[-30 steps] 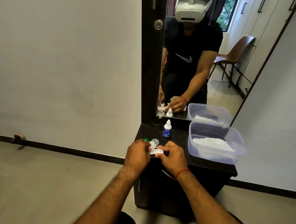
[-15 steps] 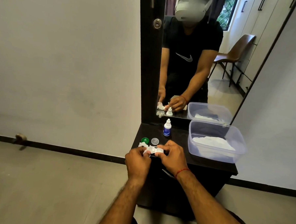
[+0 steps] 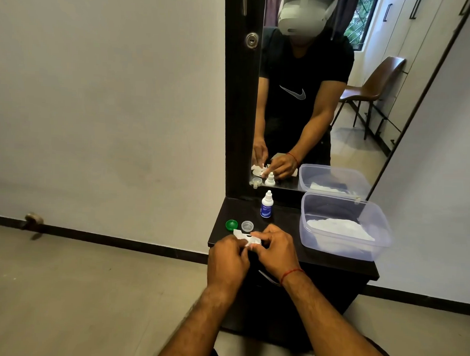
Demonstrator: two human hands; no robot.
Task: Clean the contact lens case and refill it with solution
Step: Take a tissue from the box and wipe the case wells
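The left hand [image 3: 228,259] and right hand [image 3: 275,252] are pinching the lens case [image 3: 248,238] by the cabinet's [image 3: 288,221] front edge; I think it could be slipping off.

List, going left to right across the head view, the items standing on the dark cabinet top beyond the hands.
green cap → clear cap → solution bottle → clear plastic tub

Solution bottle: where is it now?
Head view, centre: solution bottle stands upright at the back of the cabinet top, below the mirror, left of the plastic tub.
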